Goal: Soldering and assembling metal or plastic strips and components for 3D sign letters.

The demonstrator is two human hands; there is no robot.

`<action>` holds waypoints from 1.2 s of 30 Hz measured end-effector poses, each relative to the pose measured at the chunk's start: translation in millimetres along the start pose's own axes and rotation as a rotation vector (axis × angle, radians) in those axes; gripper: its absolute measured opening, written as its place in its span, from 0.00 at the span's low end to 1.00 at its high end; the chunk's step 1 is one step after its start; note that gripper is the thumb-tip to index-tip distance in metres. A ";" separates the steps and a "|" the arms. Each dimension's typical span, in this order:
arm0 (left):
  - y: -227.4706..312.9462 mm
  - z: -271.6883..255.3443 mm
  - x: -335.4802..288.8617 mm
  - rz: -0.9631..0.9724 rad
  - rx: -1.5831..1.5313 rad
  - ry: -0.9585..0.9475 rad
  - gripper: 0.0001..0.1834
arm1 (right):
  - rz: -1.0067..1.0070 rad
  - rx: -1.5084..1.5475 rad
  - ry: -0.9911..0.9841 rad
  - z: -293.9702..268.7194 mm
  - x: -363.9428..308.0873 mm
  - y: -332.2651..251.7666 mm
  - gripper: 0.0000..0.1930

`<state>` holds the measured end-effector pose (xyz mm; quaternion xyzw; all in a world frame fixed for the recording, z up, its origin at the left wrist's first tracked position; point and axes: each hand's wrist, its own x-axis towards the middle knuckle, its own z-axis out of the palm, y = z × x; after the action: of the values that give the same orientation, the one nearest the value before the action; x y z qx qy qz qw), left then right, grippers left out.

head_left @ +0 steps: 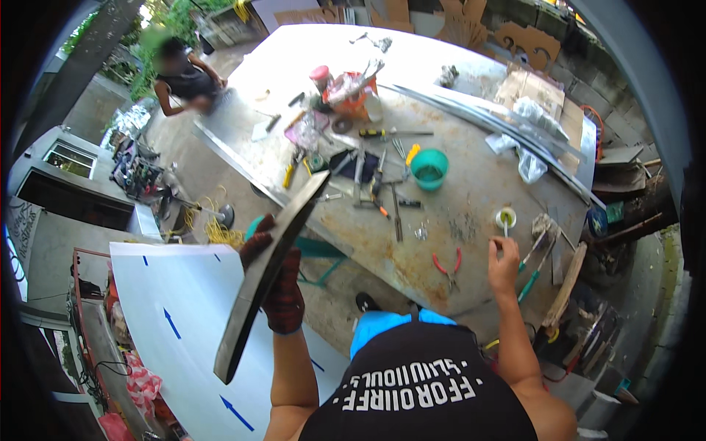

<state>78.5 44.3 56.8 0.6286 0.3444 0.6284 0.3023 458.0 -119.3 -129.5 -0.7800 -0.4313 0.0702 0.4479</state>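
On the grey metal bench, the round green plastic bowl sits behind the red-handled pliers — the small round white cup right of both, just beyond the right hand; the white blue-arrowed sheet lies left of the bench, the long dark curved strip in the left hand partly above it

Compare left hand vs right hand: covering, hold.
The left hand wears a dark red-patterned glove; the right hand is bare. The left hand grips a long dark bar; the right hand is at a small white cup, its grip unclear. Both have bare forearms.
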 end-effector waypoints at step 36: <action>40.5 -6.2 4.3 -0.040 -0.072 -0.035 0.27 | -0.084 0.112 -0.179 39.1 -8.0 -31.7 0.04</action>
<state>74.4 23.9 92.4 0.6213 0.3289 0.6229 0.3433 414.3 -93.1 -130.7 -0.7255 -0.4975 0.1446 0.4531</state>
